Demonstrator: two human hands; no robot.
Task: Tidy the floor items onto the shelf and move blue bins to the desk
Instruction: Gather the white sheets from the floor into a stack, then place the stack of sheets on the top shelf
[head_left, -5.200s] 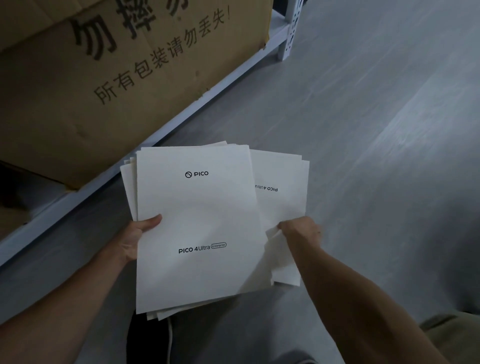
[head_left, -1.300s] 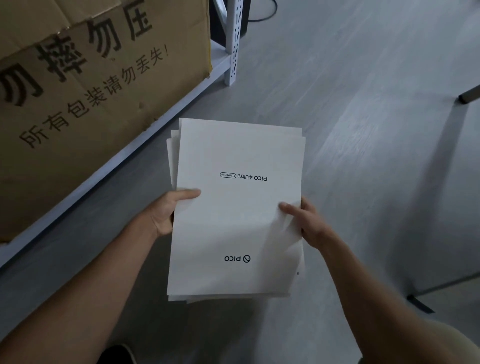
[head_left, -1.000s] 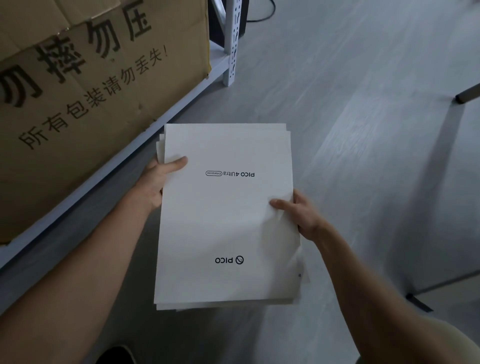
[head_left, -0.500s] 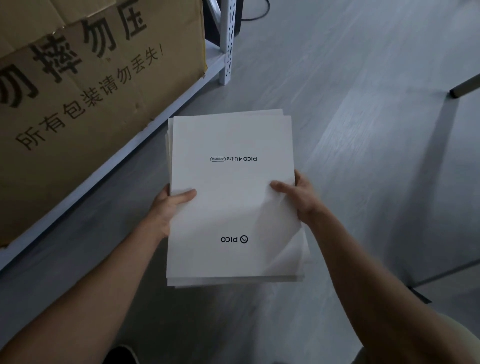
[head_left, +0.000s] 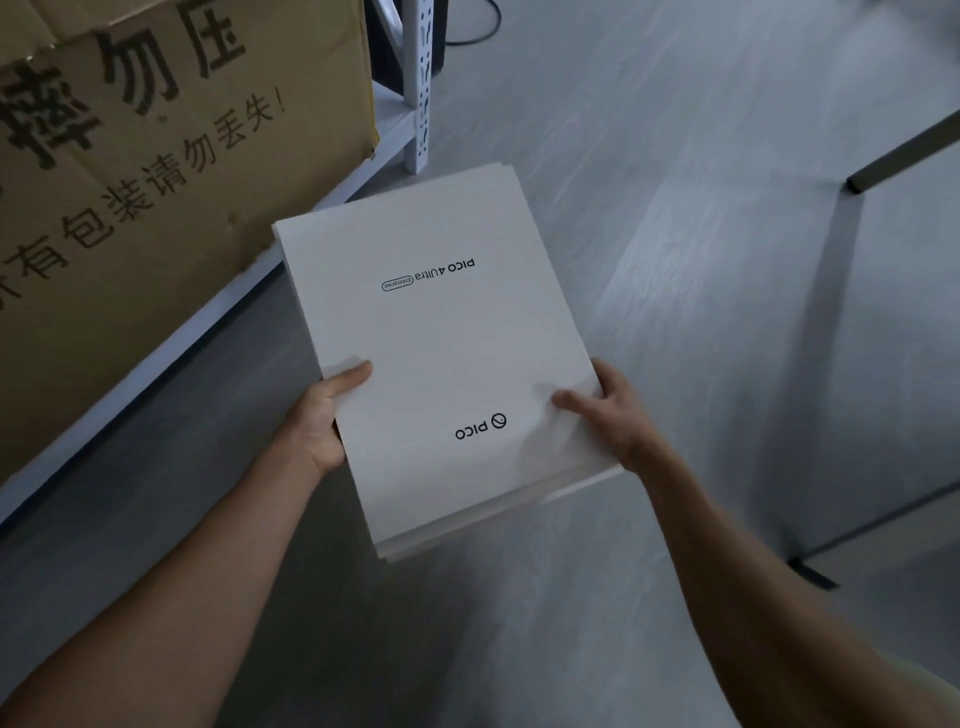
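Both hands hold a squared-up stack of white sheets (head_left: 441, 353) above the grey floor (head_left: 675, 260). The left hand (head_left: 324, 415) clamps its left edge, thumb on top; the right hand (head_left: 618, 410) pinches the right edge likewise. The stack's far corner hangs just beside the white shelf rail (head_left: 208, 322) under a cardboard box (head_left: 156, 182), possibly overlapping it.
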